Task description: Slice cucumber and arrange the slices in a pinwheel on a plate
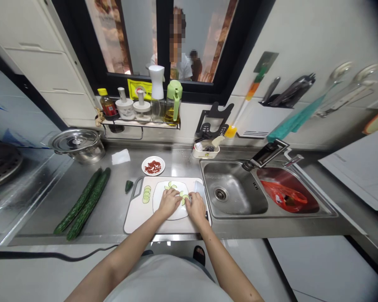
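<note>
A white plate point(157, 193) sits on a pale cutting board point(135, 220) with a grey edge. Thin cucumber slices point(183, 198) lie on the plate between my hands, with a few more near its far rim. My left hand point(169, 203) is over the plate, fingers bent and their tips on the slices. From the other side my right hand point(195, 207) pinches at the same slices with thumb and fingers. A knife point(199, 187) lies on the board, partly under my right hand. Overlapping cucumber slices point(146, 194) form a row at the board's left.
Two long cucumbers point(88, 205) and a cucumber end point(129, 186) lie left of the board. Behind it stands a small plate of red pieces point(153, 166). A lidded pot point(78, 144) stands at the back left; a double sink point(235, 209) is at the right.
</note>
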`<control>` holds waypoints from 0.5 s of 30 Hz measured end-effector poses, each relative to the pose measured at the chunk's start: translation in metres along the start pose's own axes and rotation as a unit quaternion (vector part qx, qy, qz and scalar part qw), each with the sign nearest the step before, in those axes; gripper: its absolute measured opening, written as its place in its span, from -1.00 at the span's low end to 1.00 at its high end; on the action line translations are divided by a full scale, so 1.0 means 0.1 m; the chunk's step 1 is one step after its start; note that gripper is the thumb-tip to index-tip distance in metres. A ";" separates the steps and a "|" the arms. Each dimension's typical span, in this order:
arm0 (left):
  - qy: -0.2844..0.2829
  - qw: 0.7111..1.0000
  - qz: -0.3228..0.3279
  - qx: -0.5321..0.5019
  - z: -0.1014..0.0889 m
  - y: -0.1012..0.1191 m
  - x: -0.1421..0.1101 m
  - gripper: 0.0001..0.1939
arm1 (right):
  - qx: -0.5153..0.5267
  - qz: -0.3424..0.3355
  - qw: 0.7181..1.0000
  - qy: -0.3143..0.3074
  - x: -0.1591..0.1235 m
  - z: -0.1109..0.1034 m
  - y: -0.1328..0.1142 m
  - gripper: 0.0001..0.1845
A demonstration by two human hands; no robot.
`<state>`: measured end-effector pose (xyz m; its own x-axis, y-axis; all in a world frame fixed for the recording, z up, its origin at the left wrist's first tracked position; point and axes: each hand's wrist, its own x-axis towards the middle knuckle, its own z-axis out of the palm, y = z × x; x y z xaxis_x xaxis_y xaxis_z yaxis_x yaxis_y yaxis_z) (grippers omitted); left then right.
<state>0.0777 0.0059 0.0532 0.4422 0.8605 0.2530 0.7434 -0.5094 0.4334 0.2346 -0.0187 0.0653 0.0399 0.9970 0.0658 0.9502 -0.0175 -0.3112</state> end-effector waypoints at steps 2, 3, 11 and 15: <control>0.011 1.000 -0.013 -0.016 -0.02 0.02 0.00 -0.83 | 0.015 -0.004 1.000 0.013 -0.01 -0.01 0.00 -0.74; 0.022 0.999 -0.024 -0.027 -0.03 0.02 -0.01 -0.82 | 0.026 -0.008 0.999 0.021 -0.01 -0.02 0.00 -0.73; 0.181 0.959 -0.203 -0.080 -0.33 -0.29 -0.26 -0.74 | 0.153 -0.041 0.981 0.111 -0.07 -0.15 -0.03 -0.68; 0.198 0.936 -0.285 -0.062 -0.51 -0.56 -0.53 -0.71 | 0.157 -0.049 0.979 0.116 -0.12 -0.19 -0.02 -0.69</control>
<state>-0.0132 -0.0109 0.0596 -0.2477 0.9389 0.2391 0.7271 0.0170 0.6863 0.2377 -0.0321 0.0828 0.0575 0.9480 0.3129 0.8119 0.1380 -0.5672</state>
